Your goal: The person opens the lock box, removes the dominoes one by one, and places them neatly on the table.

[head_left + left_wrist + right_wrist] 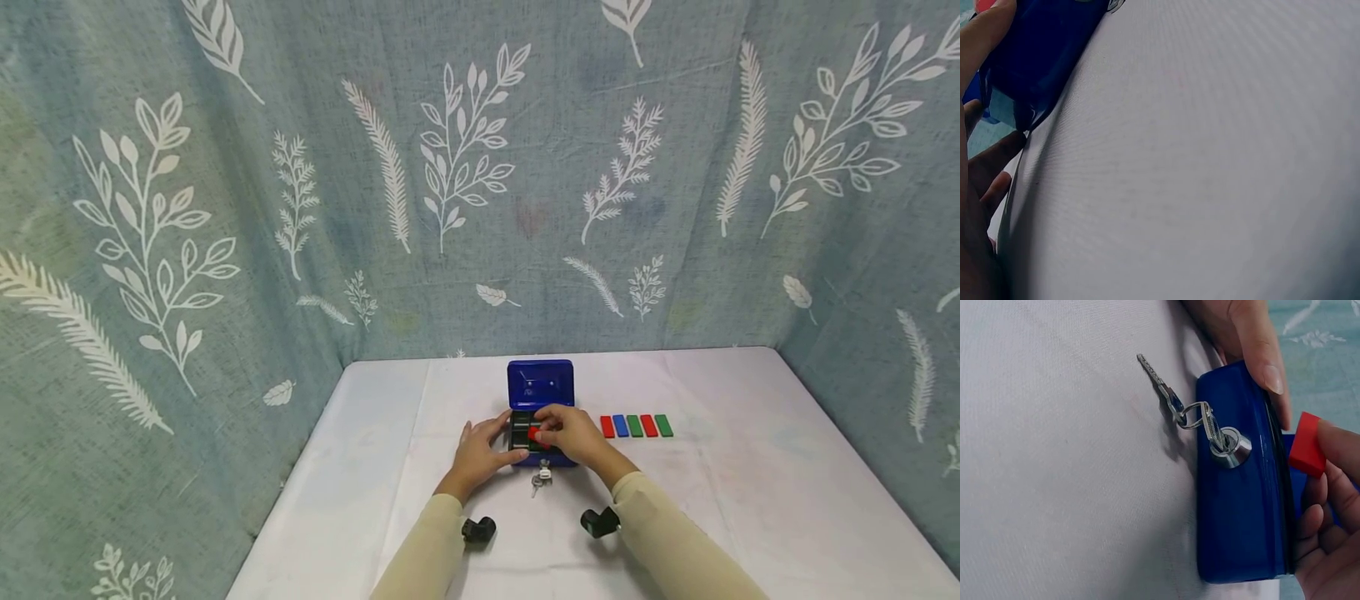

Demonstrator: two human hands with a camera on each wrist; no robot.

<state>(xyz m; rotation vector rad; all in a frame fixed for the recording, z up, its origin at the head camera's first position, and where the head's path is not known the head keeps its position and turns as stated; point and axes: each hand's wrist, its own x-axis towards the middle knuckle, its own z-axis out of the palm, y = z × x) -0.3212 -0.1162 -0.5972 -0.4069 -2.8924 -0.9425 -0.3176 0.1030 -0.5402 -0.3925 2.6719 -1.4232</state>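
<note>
A blue metal cash box (568,460) stands on the table with its lid (540,385) raised. Inside it sits a black compartment tray (520,431). Between thumb and fingers, my right hand (576,435) pinches a red block (1307,445) over the tray. My left hand (477,458) rests against the box's left side, its thumb along the front rim and its fingers spread and fairly straight. A key is in the front lock (1232,449), and a second key (1157,378) hangs from the same ring. My right hand hides part of the tray.
Right of the box, a row of flat blocks lies on the white tablecloth: a red block (607,427), a blue block (620,426), a green block (635,426), another red block (649,426) and another green block (663,426). A patterned curtain (480,292) hangs behind.
</note>
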